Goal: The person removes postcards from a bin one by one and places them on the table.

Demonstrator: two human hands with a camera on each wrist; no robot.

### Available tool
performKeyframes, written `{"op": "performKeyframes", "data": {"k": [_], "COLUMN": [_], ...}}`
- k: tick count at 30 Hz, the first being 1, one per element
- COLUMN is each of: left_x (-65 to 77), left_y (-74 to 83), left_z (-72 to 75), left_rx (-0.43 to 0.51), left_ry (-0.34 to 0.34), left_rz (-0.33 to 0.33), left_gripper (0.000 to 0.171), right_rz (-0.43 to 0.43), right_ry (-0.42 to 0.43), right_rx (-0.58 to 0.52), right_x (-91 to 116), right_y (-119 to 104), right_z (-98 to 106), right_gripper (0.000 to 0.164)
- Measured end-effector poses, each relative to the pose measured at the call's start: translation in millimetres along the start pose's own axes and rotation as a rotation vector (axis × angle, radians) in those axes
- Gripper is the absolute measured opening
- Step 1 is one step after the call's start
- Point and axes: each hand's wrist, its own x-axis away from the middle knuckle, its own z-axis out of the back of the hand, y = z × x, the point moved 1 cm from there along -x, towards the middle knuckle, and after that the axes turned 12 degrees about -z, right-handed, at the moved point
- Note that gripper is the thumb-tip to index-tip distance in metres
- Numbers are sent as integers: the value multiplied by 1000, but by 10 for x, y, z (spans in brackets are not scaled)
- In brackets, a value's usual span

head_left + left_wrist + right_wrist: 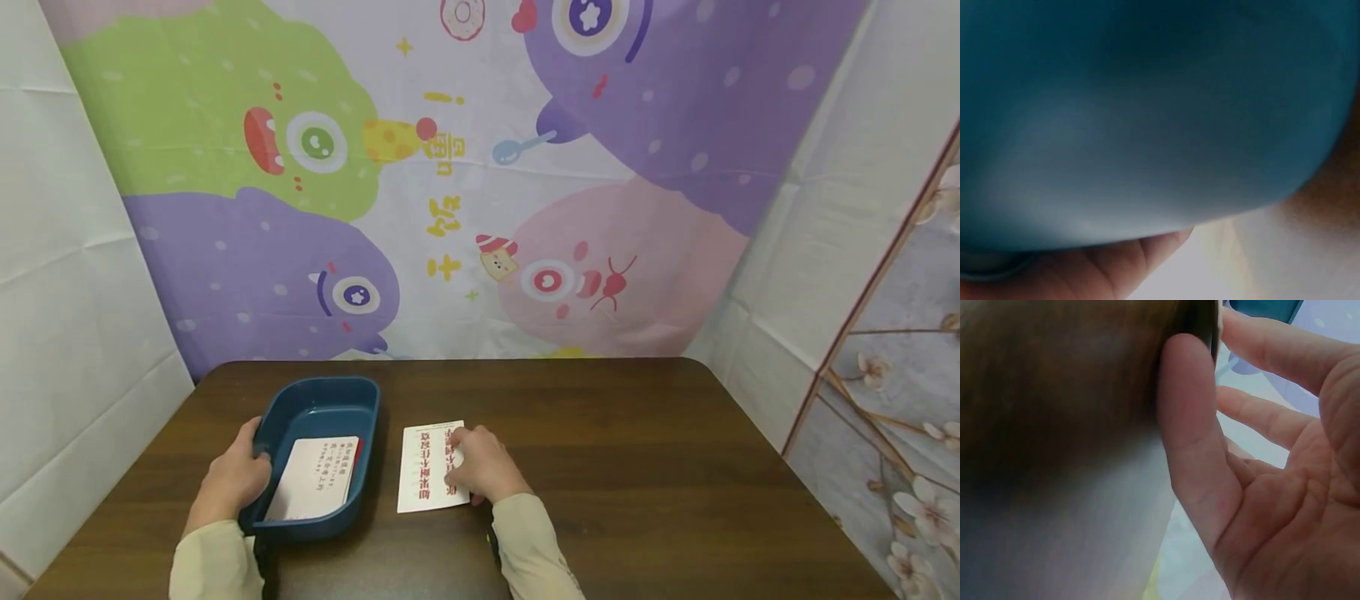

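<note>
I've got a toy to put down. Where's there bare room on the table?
The biggest bare patch of table lies from the right grip out to the right edge. Another lies behind the card, up to the wall cloth. Left is crowded: the left grip holds the blue tray, with a narrow gap to the card.

The head camera looks forward and down over the table (637,467) to the cloth (480,187). The left-wrist camera is very near the tray (1147,137), whose wall fills most of its view. The right-wrist camera closely faces the right hand (1285,512), cloth beyond. Head and left-wrist views share the tray and left hand (234,477).
</note>
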Motion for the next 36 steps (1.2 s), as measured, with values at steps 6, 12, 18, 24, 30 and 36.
{"op": "performKeyframes", "data": {"k": [6,12,18,24,30,36], "left_x": [-3,-7,-3,-4,-13,-15], "left_y": [4,13,13,12,5,13], "left_z": [-11,-8,-4,-12,-14,-20], "left_rx": [10,19,15,29,34,36], "left_ry": [8,11,8,10,14,19], "left_rz": [11,16,11,35,38,45], "left_gripper": [63,63,62,63,63,63], "right_rz": [-23,-39,-70,-73,-74,-82], "right_ry": [35,52,62,49,41,35], "right_rx": [94,143,213,204,172,157], "right_x": [3,-3,10,15,15,18], "right_y": [-22,-31,-37,-42,-25,-19], "right_z": [-16,-31,-28,-32,-38,-36], "right_gripper": [41,39,43,46,42,40]}}
